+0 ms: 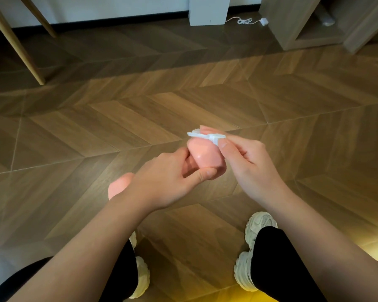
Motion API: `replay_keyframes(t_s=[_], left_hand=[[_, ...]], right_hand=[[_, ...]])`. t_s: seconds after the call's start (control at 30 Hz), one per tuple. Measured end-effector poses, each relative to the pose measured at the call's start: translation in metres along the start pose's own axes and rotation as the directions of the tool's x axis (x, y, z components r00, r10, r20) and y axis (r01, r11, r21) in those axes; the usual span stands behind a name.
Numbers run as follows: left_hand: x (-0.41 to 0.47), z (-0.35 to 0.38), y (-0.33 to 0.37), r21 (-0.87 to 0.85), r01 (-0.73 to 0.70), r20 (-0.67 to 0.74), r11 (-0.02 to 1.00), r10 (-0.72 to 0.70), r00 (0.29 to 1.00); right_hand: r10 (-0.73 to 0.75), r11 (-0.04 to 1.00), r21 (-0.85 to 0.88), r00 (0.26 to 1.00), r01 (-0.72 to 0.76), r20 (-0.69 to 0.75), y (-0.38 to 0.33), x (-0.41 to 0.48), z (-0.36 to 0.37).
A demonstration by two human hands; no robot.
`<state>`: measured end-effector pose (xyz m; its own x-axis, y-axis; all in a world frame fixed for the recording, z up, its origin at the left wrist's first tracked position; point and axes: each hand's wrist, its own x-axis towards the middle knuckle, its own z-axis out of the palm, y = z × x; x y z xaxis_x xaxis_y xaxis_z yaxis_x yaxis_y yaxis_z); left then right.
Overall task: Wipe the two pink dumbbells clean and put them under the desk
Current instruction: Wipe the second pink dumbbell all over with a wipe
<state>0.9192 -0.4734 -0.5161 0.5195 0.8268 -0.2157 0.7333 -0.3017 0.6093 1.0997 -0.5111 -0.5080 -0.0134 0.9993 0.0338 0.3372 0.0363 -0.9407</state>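
My left hand (pixel 170 177) is closed around the handle of a pink dumbbell (pixel 203 158), held in the air above the floor. One rounded end sticks out past my thumb; the other end shows behind my left wrist. My right hand (pixel 244 162) pinches a small white wipe (pixel 205 136) and presses it against the top of the far end. A second dumbbell is not in view.
Wooden chevron floor (pixel 140 110) all around. Two slanted wooden legs (pixel 15 44) stand at the far left. A white post (pixel 208 9) and a white cable with plug (pixel 251 20) lie by the back wall. A wooden cabinet (pixel 314 25) stands far right. My white shoes (pixel 255 247) are below.
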Motion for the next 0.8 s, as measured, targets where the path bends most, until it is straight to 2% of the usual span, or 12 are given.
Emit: replay_keyframes(t_s=[0.1, 0.23, 0.27, 0.33, 0.4, 0.43, 0.57, 0.63, 0.7, 0.8], left_hand=[[0.002, -0.002, 0.002, 0.207, 0.007, 0.001, 0.978, -0.007, 1.000], [0.001, -0.006, -0.002, 0.330, -0.038, -0.010, 0.943, 0.044, 0.999], [0.001, -0.006, -0.004, 0.343, -0.058, -0.002, 0.938, 0.063, 0.998], [0.000, -0.004, -0.006, 0.369, -0.105, 0.029, 0.924, 0.102, 0.994], [0.000, -0.002, -0.007, 0.400, -0.151, 0.065, 0.904, 0.137, 0.988], [0.000, -0.001, -0.007, 0.414, -0.171, 0.086, 0.894, 0.149, 0.985], [0.003, -0.001, -0.012, 0.432, -0.200, 0.100, 0.879, 0.174, 0.980], [0.005, 0.000, -0.015, 0.448, -0.197, 0.047, 0.872, 0.197, 0.979], [0.007, 0.001, -0.017, 0.480, -0.210, -0.055, 0.852, 0.269, 0.962], [0.008, 0.001, -0.017, 0.411, -0.285, -0.261, 0.866, 0.411, 0.874]], right_hand=[[0.129, 0.990, -0.059, 0.992, -0.127, 0.016, 0.009, 0.002, 0.000], [0.326, 0.911, 0.258, 0.945, -0.323, 0.029, 0.007, 0.003, 0.001], [0.359, 0.890, 0.288, 0.933, -0.355, 0.041, 0.006, 0.003, 0.001], [0.397, 0.863, 0.267, 0.902, -0.429, 0.168, 0.003, 0.000, 0.004], [0.459, 0.817, 0.218, 0.830, -0.534, 0.316, 0.003, -0.005, 0.007], [0.492, 0.791, 0.206, 0.799, -0.576, 0.344, 0.004, -0.006, 0.009], [0.547, 0.735, 0.313, 0.799, -0.601, 0.249, 0.006, -0.004, 0.016], [0.578, 0.715, 0.358, 0.796, -0.600, 0.181, 0.005, -0.002, 0.020], [0.638, 0.665, 0.396, 0.757, -0.633, 0.140, 0.006, -0.001, 0.023], [0.711, 0.572, 0.475, 0.693, -0.669, 0.119, 0.008, 0.000, 0.021]])
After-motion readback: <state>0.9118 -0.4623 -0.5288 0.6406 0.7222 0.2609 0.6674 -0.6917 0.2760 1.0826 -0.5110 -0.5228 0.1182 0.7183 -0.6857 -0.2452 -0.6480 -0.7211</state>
